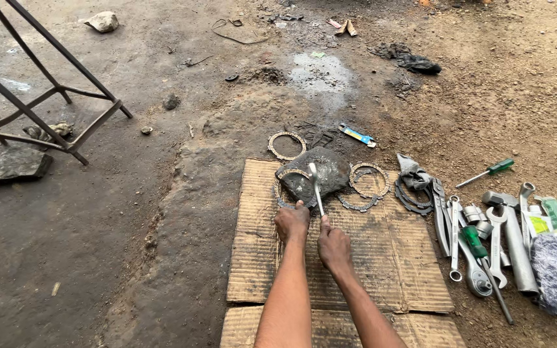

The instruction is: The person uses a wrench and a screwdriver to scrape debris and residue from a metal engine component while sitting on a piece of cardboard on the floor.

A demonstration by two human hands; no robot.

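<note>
Gripping a wrench (316,187) in both hands, flat stone (314,175) on cardboard (381,258)

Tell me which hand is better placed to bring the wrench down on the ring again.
Right hand, probably: it grips the wrench handle, its head raised over the ring on the flat stone. The left hand rests beside it.

The spanner (316,187) in my right hand (334,245) is bright, smooth metal. Under it lies a rough, dull grey stone (320,174) with thin toothed metal rings (369,180) around it, matt and grimy. The cardboard (381,258) is corrugated, brown and stained (oil, by the look). My left hand (291,222) rests on it. The ground (130,245) is packed, gritty earth.
</note>
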